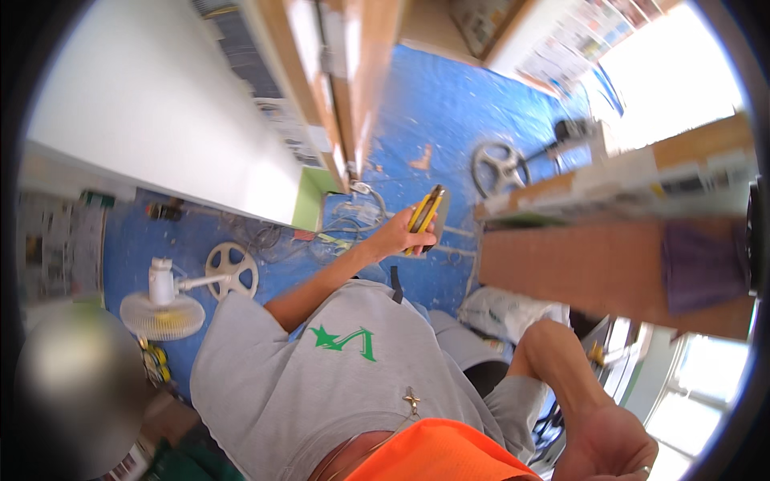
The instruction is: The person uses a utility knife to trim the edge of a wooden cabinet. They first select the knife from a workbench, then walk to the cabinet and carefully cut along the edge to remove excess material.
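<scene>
I note, from the left of the head view: a white pedestal fan (164,309) lying on the blue floor covering (449,104), a spoked wheel-like fan base (232,268) just beside it, then tangled cables (353,212) near a tall wooden panel (353,72). My left hand (401,234) is extended forward, fingers closed round a yellow-and-black utility knife (425,212). Its long axis runs diagonally, upper end tilted up and to the right, away from my grey shirt. The right hand (605,445) is low at the frame edge, well apart from the knife; I cannot tell whether it grips anything. A wooden board (609,264) lies right of the knife.
</scene>
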The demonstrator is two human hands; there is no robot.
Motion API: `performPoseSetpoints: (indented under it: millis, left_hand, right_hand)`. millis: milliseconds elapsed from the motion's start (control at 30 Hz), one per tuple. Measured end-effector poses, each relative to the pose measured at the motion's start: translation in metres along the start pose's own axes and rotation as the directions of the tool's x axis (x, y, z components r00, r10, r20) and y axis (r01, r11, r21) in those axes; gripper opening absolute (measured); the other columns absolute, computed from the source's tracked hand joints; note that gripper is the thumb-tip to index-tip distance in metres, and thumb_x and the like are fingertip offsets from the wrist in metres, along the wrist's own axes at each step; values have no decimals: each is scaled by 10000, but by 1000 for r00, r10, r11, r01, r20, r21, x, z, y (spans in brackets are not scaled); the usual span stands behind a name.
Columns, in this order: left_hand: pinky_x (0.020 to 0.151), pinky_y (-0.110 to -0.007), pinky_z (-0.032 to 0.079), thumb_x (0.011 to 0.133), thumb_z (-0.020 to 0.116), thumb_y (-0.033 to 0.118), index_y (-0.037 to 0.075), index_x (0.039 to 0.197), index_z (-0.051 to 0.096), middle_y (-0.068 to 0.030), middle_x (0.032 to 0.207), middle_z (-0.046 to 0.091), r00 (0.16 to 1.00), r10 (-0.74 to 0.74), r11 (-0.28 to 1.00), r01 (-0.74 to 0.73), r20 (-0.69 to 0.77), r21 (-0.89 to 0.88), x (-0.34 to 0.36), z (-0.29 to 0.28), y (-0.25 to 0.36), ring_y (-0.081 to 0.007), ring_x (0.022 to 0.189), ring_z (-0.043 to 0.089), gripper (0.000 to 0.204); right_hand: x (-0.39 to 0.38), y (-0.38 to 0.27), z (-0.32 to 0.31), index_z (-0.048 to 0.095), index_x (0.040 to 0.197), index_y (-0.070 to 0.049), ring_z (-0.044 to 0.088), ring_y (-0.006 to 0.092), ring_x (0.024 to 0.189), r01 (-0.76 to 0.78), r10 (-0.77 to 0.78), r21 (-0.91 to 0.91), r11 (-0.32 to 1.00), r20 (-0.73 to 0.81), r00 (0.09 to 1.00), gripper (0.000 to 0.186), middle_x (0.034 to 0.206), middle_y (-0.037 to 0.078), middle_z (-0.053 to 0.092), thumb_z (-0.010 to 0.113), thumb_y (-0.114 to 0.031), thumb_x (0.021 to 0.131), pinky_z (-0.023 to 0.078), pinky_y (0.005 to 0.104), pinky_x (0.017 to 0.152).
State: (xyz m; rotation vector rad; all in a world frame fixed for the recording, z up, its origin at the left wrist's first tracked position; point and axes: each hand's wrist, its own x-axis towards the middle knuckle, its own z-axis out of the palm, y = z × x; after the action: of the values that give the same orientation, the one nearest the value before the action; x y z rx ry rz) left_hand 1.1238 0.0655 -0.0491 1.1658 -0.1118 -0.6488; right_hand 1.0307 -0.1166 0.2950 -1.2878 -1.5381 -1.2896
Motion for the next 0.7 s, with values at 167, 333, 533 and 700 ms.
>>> performPoseSetpoints:
  millis: [167, 333, 533, 700]
  left_hand:
    - [529, -237, 440, 818, 712, 86, 35, 1063, 548, -20, 811, 586, 985, 140, 989, -143, -102, -26, 36, -42, 40, -81, 612, 564, 299]
    - [522, -249, 446, 794, 733, 80, 47, 1141, 495, -24, 825, 582, 907, 311, 935, -345, -285, -79, 55, -38, 42, -97, 578, 553, 422]
    - [505, -260, 447, 782, 730, 59, 45, 1134, 486, -25, 818, 588, 762, 307, 916, -399, -570, -40, 78, -26, 27, -99, 561, 560, 428]
    - [526, -262, 454, 799, 755, 149, 49, 1089, 540, -22, 832, 599, 590, 286, 896, -444, -755, -8, 114, -3, 29, -98, 625, 590, 375]
  right_hand:
    - [-30, 108, 58, 637, 967, -99, 572, 5, 861, 574, -137, 732, 366, -568, 811, 95, 1076, -50, 605, 643, -175, 911, 461, 157, 615]
    - [-47, 167, 96, 599, 834, -130, 568, -8, 806, 216, 62, 507, 835, -476, 877, 104, 948, -69, 610, 665, -179, 898, 438, 146, 595]
    - [-79, 248, 86, 575, 736, -159, 543, -17, 705, 345, 107, 716, 607, -504, 857, 194, 767, -94, 571, 653, -199, 909, 396, 141, 563]
    - [-86, 314, 37, 590, 986, -179, 543, 11, 653, 458, 232, 868, 193, -494, 838, 118, 772, -83, 568, 667, -197, 899, 404, 157, 551]
